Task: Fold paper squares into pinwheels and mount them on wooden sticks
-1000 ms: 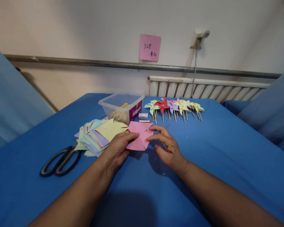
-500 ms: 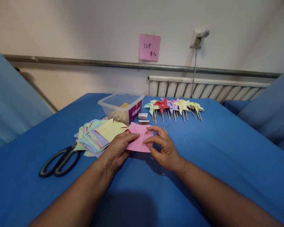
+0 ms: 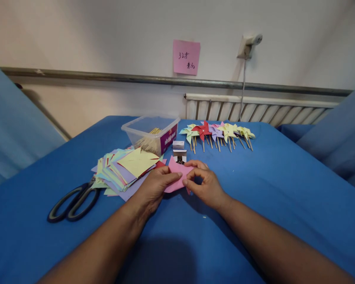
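Note:
A pink paper square (image 3: 174,183) is held above the table between both hands, its right side bent inward. My left hand (image 3: 156,185) grips its left side, thumb on top. My right hand (image 3: 205,183) pinches the paper's right side between thumb and index finger. Just beyond the paper stands a small open box (image 3: 180,156) with dark little pieces inside, partly hidden by the paper. Left of my left hand lies a pile of coloured paper squares (image 3: 118,167), a pale yellow slit square on top. Black-handled scissors (image 3: 73,203) lie beside the pile, blades under it.
Behind the pile stands a clear plastic tub (image 3: 149,132) of wooden sticks. A small closed box (image 3: 178,144) is to its right. Several finished paper pinwheels (image 3: 215,132) on sticks lie at the back right. Blue cloth (image 3: 272,197) covers the table; a radiator (image 3: 254,108) is behind.
My right hand has bent the pink paper's right side inward. The paper has shifted slightly right and down, uncovering the open box and its dark contents.

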`<state>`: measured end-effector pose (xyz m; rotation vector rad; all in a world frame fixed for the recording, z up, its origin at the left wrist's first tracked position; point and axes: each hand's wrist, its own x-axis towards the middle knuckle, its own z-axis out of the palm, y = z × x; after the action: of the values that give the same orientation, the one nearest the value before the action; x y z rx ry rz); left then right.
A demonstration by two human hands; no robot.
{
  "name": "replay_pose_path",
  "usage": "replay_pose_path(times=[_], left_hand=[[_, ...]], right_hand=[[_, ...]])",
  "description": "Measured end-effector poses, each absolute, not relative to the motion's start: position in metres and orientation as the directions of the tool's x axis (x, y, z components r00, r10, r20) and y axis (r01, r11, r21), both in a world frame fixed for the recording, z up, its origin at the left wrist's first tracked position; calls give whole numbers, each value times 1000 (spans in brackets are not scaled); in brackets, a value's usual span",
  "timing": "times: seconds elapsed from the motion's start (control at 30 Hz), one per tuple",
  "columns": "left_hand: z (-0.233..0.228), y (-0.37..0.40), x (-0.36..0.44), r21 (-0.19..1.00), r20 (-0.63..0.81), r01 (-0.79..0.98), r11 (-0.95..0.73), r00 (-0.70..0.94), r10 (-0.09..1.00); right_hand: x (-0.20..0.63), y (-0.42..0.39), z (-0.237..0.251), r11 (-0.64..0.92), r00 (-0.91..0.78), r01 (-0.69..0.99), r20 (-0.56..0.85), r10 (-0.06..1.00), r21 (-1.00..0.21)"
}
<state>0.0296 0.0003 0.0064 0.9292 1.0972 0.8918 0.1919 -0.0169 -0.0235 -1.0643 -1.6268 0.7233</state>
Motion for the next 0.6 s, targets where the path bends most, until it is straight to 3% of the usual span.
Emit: replay_pose_path(times=[0.6], left_hand=[[11,0,28,938,-327,-39,345,232,916]], right_hand=[[193,-13,-27,320,-77,242,311,947,-916]])
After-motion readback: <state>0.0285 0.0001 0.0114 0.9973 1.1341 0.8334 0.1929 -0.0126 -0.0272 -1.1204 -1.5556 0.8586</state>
